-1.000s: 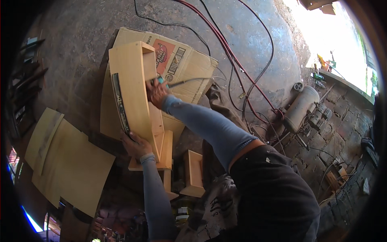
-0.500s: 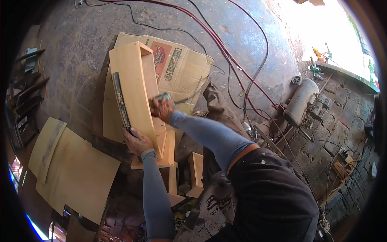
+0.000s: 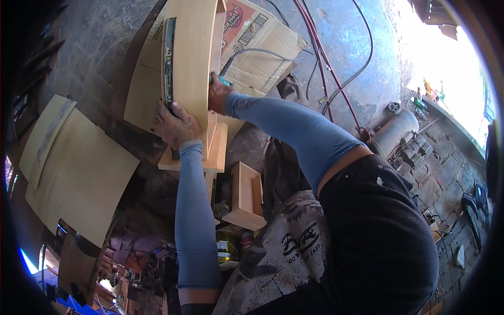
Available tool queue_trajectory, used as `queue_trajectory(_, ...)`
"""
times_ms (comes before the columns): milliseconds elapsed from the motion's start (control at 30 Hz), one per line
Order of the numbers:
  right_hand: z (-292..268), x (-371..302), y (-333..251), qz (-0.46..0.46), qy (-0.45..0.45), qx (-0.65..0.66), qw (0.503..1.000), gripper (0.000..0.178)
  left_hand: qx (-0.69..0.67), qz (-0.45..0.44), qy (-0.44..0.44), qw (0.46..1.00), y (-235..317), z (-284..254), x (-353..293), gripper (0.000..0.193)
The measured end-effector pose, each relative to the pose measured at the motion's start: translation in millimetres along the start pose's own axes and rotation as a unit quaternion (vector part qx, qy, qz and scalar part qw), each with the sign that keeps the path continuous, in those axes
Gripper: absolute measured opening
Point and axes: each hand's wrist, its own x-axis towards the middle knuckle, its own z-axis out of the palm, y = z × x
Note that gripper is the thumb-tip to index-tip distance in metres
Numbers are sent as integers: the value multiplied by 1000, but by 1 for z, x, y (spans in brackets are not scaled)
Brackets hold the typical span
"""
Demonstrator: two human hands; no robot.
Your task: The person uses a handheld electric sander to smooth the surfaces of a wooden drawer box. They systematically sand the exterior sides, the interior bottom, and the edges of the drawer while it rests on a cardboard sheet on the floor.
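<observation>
A long pale wooden drawer (image 3: 191, 58) stands tilted on its edge before me, with a dark metal drawer slide (image 3: 168, 63) along its outer side. My left hand (image 3: 179, 126) grips the drawer's near part, fingers over the slide's lower end and thumb on the wood. Inside the drawer's open side, my right hand (image 3: 218, 95) is closed round a teal corded power tool (image 3: 223, 80); the drawer wall and my fingers hide most of it, so its kind is unclear. Its cord (image 3: 252, 51) runs off over the cardboard (image 3: 262, 68). A pale wooden piece (image 3: 222, 144) lies under the drawer's near end.
A smaller wooden drawer (image 3: 247, 195) sits near my knees. Pale plywood panels (image 3: 79, 163) lean at the left. Red hoses (image 3: 336, 79) cross the floor toward a grey compressor tank (image 3: 397, 128) at the right. A yellowish tin (image 3: 227, 247) stands below my left arm.
The view has shifted, so the drawer and both hands appear higher in the picture. My right hand with the tool sits closer to the drawer's near end. The left hand keeps its hold.
</observation>
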Motion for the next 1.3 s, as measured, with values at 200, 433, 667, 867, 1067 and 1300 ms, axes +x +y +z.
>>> queue_trajectory(200, 27, -8, -44, -71, 80, -3, 994, 47, -31, 5, 26, 999, -2, 1, -1, 56)
queue_trajectory(433, -40, 9, 55, 70, -15, -21, 997, 49, -38, 6, 11, 999, -4, 4, 3, 65)
queue_trajectory(667, -56, -147, 168, 208, 22, 113, 971, 80, -138, 57, -33, 988, 37, 16, 90, 102)
queue_trajectory(867, -28, -311, 230, 424, -41, 176, 887, 80, 202, 282, -151, 926, 252, 9, 210, 121)
queue_trajectory(1067, -1, -394, 241, 528, -40, 191, 827, 73, 594, 285, -444, 607, 335, 98, 253, 84)
queue_trajectory(1300, 13, -373, 223, 523, -55, 244, 815, 78, 483, 338, -375, 715, 302, 118, 268, 31)
